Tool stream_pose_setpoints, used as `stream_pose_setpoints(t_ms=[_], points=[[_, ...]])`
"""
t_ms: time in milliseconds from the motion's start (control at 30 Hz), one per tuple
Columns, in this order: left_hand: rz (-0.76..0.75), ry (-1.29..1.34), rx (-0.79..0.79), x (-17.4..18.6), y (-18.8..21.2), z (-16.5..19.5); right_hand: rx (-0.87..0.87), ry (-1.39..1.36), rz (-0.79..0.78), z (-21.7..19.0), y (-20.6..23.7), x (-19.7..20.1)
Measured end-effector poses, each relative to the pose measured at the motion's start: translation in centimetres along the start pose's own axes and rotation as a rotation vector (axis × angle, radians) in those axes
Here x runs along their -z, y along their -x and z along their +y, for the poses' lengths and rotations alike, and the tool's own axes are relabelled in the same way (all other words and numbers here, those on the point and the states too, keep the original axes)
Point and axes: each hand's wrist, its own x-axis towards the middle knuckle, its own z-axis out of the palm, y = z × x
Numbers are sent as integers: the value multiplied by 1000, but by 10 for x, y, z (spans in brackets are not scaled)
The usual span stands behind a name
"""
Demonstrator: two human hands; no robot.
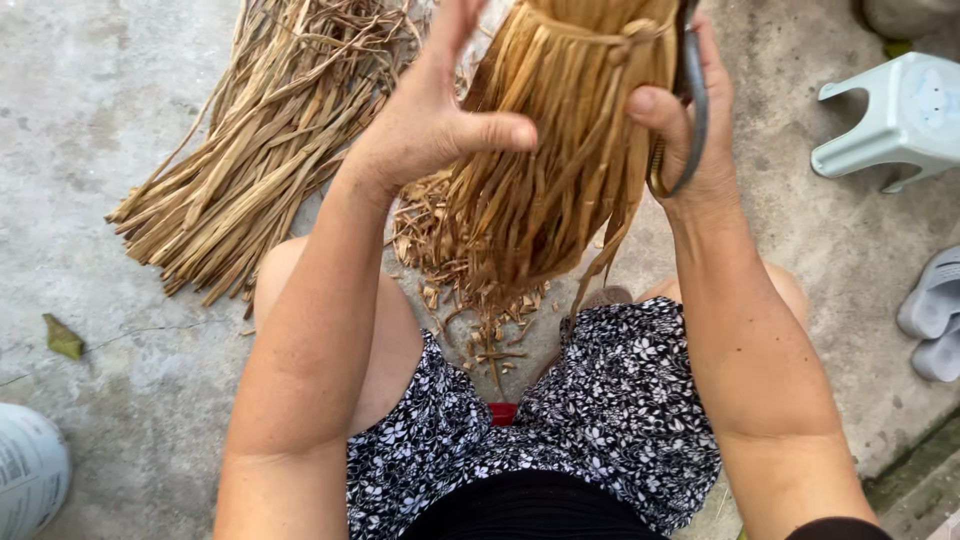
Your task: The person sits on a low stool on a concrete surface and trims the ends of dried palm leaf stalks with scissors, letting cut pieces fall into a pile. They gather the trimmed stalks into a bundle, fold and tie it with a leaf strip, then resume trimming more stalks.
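On the concrete ground (90,120) seen from the head camera, open room lies mostly to the left and lower left, bare but for a single dry leaf (63,338). A loose heap of dried straw strips (260,130) fans across the upper left, its tips spreading toward the person's knee. Short straw trimmings (470,300) litter the ground between the knees. The right side is more crowded: a pale green plastic stool (900,115) stands at the upper right edge, and grey slippers (935,315) lie below it, cut off by the frame.

At the lower left corner a rounded white container (28,470) shows part of a printed label in dark text on white; it is too cropped to tell more.

Both forearms rise from a dark floral-print lap to the top centre. The left hand (430,125) is partly open, its thumb stretched sideways to touch the tied straw bundle (560,150), its fingers raised beside it. The right hand (680,120) is closed around dark-handled scissors (690,100), thumb pressed against the bundle's right side. The bundle hangs fringe-down between the hands, above the trimmings.
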Motion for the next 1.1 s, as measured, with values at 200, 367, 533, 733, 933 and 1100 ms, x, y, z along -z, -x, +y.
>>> stream_pose_setpoints(t_ms=[200,367,533,733,933,1100], points=[[19,437,391,-41,2,-19,23,-29,30,-6,-3,2],[436,449,347,-6,-3,-32,-216,205,90,9,-8,-7],[626,735,144,19,7,-40,-262,491,-122,57,-2,-25],[569,276,229,19,9,-29,-107,550,39,77,-4,2],[347,-14,172,10,-6,-6,-25,514,405,30,0,44],[82,-302,262,-32,-16,3,70,156,358,-15,24,59]])
